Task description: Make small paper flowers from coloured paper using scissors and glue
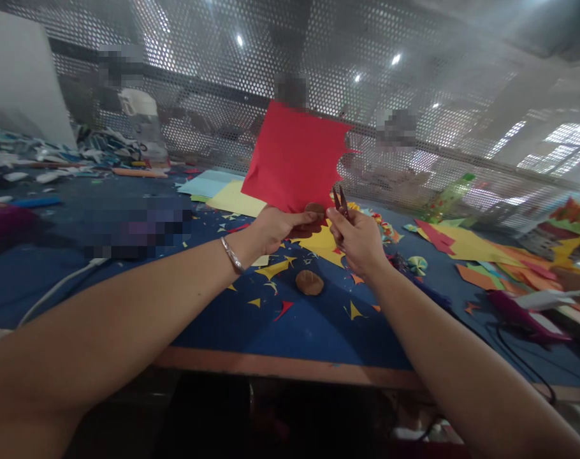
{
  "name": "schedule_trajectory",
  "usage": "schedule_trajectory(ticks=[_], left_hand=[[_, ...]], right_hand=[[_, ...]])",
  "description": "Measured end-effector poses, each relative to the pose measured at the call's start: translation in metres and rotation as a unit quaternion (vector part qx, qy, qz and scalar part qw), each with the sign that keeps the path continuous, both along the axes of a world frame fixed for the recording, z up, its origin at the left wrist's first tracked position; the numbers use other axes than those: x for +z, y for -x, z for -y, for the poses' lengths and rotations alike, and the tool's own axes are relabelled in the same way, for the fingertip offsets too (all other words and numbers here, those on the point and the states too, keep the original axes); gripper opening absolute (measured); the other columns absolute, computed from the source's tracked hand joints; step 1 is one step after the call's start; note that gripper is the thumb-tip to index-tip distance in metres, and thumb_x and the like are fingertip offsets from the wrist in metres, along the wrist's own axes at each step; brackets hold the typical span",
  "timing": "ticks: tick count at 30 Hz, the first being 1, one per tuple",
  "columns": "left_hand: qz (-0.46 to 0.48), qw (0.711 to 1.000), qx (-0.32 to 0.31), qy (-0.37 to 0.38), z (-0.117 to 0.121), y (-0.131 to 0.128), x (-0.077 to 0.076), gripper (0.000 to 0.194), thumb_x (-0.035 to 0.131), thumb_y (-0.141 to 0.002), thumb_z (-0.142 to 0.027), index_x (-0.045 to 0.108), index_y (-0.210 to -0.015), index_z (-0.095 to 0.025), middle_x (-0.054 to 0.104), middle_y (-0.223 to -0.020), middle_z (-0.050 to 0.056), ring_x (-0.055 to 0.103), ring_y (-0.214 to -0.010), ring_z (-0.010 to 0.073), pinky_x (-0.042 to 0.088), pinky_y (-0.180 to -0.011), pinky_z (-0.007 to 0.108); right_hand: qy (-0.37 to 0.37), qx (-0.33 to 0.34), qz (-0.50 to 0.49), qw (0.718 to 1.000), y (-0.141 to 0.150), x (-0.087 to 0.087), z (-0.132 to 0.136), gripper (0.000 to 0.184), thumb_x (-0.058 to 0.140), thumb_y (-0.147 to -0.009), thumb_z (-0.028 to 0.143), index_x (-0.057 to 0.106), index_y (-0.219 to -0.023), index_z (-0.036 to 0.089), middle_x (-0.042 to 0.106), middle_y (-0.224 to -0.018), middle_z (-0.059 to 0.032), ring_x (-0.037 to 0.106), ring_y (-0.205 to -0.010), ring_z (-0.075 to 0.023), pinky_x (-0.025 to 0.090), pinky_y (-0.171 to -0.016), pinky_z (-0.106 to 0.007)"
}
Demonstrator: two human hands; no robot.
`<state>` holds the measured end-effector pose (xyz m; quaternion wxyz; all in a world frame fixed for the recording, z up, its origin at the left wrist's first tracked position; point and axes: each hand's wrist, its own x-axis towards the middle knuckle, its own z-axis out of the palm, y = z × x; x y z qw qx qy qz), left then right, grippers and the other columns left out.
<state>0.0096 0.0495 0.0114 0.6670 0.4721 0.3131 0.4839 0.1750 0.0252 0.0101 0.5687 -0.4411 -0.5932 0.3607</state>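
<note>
My left hand (273,229) pinches the lower edge of a red paper sheet (297,156), held up above the table. Pressed against that sheet, under the thumb, is a small brown disc (314,208). Curved bites are cut out of the sheet's right edge. My right hand (359,236) is closed around scissors (340,199), whose blades point up beside the sheet's lower right corner; their handles are mostly hidden by the fingers. A second brown disc (310,282) lies on the blue tabletop below my hands, among yellow and red paper scraps (284,310).
Light blue paper (206,183) and yellow paper lie behind my left hand. Coloured sheets (481,245) spread at the right, near a green bottle (455,194). A clear bottle (144,127) stands at back left. A perforated metal screen (213,83) runs behind the table; blurred people are beyond it.
</note>
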Motion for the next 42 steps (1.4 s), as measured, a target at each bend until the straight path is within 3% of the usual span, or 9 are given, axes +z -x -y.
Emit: schedule_trajectory(ticks=[6, 12, 18, 26, 42], left_hand=[[-0.015, 1.000, -0.011, -0.010, 0.0034, -0.0013, 0.0010, 0.009, 0.079, -0.072, -0.020, 0.075, -0.075, -0.013, 0.075, -0.076, 0.008, 0.071, -0.074, 0.0175, 0.055, -0.084, 0.033], [0.015, 1.000, -0.018, -0.019, 0.0066, 0.0011, 0.0043, 0.027, 0.076, -0.075, -0.037, 0.075, -0.088, -0.013, 0.076, -0.086, 0.012, 0.073, -0.076, 0.0213, 0.055, -0.084, 0.037], [0.004, 0.998, -0.008, -0.065, 0.0031, -0.0007, -0.0016, 0.033, 0.073, -0.078, -0.044, 0.073, -0.089, -0.013, 0.076, -0.080, 0.012, 0.073, -0.077, 0.0223, 0.056, -0.079, 0.035], [-0.007, 0.993, 0.036, -0.113, 0.0035, -0.0032, -0.0037, 0.037, 0.076, -0.074, -0.043, 0.070, -0.095, -0.014, 0.076, -0.088, 0.012, 0.073, -0.075, 0.0226, 0.056, -0.074, 0.037], [-0.016, 0.989, 0.089, -0.120, 0.0097, -0.0088, -0.0006, 0.026, 0.076, -0.075, -0.034, 0.068, -0.089, -0.013, 0.073, -0.076, 0.009, 0.071, -0.067, 0.0211, 0.058, -0.070, 0.038]], right_hand=[[-0.012, -0.022, 0.028, 0.999, -0.0012, -0.0016, -0.0005, 0.037, 0.073, -0.076, 0.046, 0.046, -0.067, 0.021, 0.041, -0.050, 0.0078, 0.028, -0.040, -0.0051, 0.019, -0.038, -0.022], [-0.028, -0.015, 0.018, 0.999, -0.0003, 0.0005, 0.0009, 0.036, 0.072, -0.076, 0.045, 0.045, -0.067, 0.022, 0.038, -0.049, 0.0087, 0.028, -0.040, -0.0053, 0.019, -0.039, -0.023], [-0.023, -0.006, -0.009, 1.000, -0.0008, 0.0003, -0.0002, 0.034, 0.073, -0.076, 0.042, 0.048, -0.069, 0.021, 0.041, -0.050, 0.0085, 0.028, -0.040, -0.0047, 0.019, -0.038, -0.022], [-0.015, -0.007, -0.009, 1.000, 0.0002, 0.0015, 0.0002, 0.037, 0.075, -0.073, 0.045, 0.048, -0.069, 0.021, 0.042, -0.049, 0.0083, 0.028, -0.039, -0.0044, 0.018, -0.037, -0.022], [-0.021, -0.014, 0.000, 1.000, -0.0014, -0.0026, -0.0014, 0.031, 0.073, -0.077, 0.041, 0.050, -0.072, 0.021, 0.045, -0.050, 0.0076, 0.030, -0.039, -0.0047, 0.019, -0.037, -0.022]])
